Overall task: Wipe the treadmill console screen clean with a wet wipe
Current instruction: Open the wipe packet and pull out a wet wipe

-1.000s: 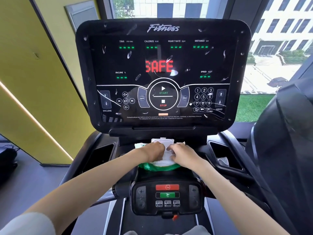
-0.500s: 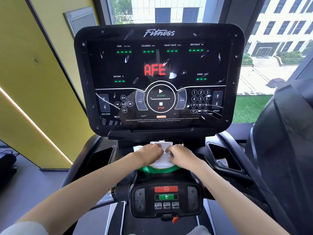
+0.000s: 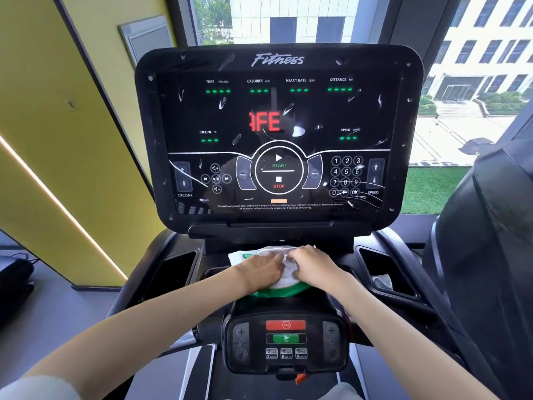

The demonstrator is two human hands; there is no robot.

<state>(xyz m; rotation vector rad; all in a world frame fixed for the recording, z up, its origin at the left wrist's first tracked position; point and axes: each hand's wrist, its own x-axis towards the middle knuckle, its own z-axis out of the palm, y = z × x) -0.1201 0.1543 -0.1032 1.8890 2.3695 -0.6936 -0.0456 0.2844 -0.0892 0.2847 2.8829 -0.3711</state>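
**Both hands on the wipe pack, screen still smeared**

Your left hand (image 3: 264,265) and right hand (image 3: 313,262) rest side by side on the wet wipe pack (image 3: 274,272), which lies on the ledge just below the treadmill console screen (image 3: 277,134), near the middle of the machine. The pack is white on top with a green edge showing at its near side, and a white flap sits at its far end. Your left hand lies fairly flat over the left part of the pack, fingers reaching toward the centre. Your right hand is curled, fingers bent down onto the white material at the pack's middle; you cannot tell from here whether those fingers actually pinch a wipe or only press on the pack.

The screen stands upright, far from you and above the pack, well apart from both hands. Its black surface carries many pale smudges and streaks, thickest at the lower right by the number keypad and scattered along the edges. Red letters glow at its centre, with green dashes under the readout labels.

Nearer to you, below the pack, sits the small control panel (image 3: 285,342) with a red stop button and a green button. Dark cup holders (image 3: 386,272) flank the ledge left and right.
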